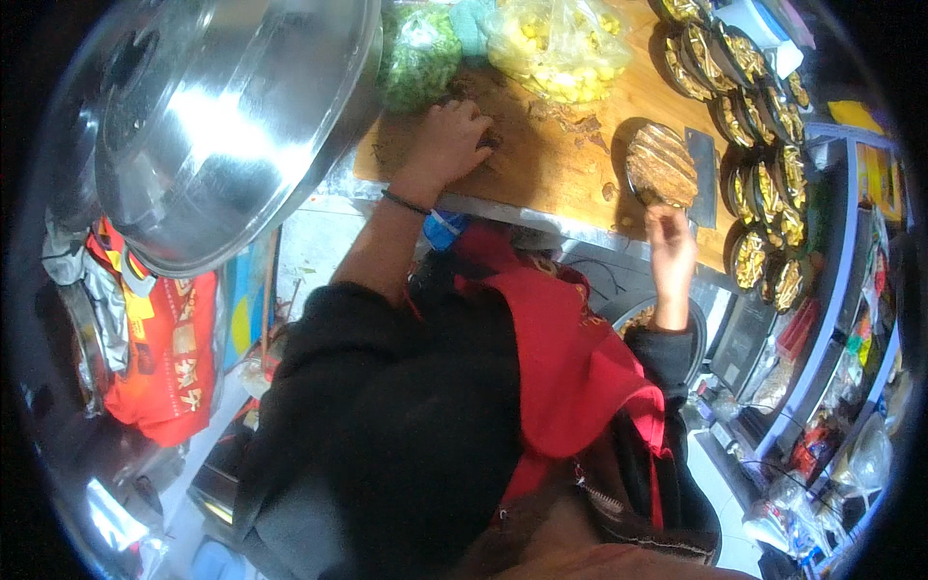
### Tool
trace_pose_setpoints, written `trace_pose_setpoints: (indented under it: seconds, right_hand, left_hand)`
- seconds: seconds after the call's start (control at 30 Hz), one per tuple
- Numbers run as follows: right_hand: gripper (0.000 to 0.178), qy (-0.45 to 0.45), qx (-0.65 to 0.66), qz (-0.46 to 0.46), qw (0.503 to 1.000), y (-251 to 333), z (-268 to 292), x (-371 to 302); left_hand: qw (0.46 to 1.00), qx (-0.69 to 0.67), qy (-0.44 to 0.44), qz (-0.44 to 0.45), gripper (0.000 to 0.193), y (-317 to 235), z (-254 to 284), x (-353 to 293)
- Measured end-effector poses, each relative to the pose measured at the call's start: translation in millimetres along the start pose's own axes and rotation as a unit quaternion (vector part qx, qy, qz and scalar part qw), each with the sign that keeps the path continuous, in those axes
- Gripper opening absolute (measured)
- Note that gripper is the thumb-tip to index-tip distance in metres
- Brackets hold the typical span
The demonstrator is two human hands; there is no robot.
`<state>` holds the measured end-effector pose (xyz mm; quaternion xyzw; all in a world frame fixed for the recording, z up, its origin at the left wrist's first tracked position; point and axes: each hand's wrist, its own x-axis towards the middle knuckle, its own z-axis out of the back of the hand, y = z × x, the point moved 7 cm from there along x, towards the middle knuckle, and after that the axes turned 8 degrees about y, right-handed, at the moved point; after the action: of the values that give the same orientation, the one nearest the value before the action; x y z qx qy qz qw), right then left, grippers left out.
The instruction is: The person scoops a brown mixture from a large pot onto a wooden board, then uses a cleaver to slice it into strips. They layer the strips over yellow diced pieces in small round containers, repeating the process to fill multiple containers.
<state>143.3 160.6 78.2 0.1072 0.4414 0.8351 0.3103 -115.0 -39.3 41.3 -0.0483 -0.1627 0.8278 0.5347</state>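
My left hand (447, 143) is on the wooden board (541, 179), its fingers curled down beside some dark brown scraps (495, 135). Whatever lies under those fingers is hidden. On the right, my right hand (669, 240) pinches the near rim of a small dark bowl. Brown meat slices (661, 164) are laid in overlapping rows across this bowl and cover most of it. Just right of it lies a flat grey rectangular blade (703, 176), like that of a cleaver. More brown bits (578, 124) are scattered on the board between my hands.
A big shiny steel basin (232, 126) fills the upper left. Bags of green chopped vegetable (420, 58) and yellow chunks (559, 58) stand at the board's far side. Several dark bowls with yellowish strips (764, 188) crowd the right edge, near a cluttered shelf rack (851, 242).
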Motion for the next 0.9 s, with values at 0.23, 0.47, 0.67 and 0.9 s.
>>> trace_pose_setpoints:
  seconds: [0.23, 0.47, 0.67, 0.9]
  right_hand:
    - [0.012, 0.101, 0.104, -0.047, 0.988, 47, -58, 14]
    - [0.011, 0.155, 0.089, -0.063, 0.982, 43, -87, 14]
    - [0.016, 0.163, 0.187, -0.101, 0.963, 37, -110, 15]
    - [0.062, 0.153, 0.387, -0.08, 0.906, 64, -135, 30]
  left_hand:
    - [0.998, -0.051, 0.008, -0.045, 0.02, -7, -13, 15]
    - [0.993, -0.066, -0.008, 0.094, 0.025, 26, -5, -18]
    - [0.933, -0.345, 0.053, 0.085, 0.034, 21, -23, -10]
    - [0.694, -0.716, 0.078, 0.014, 0.026, -22, -49, 13]
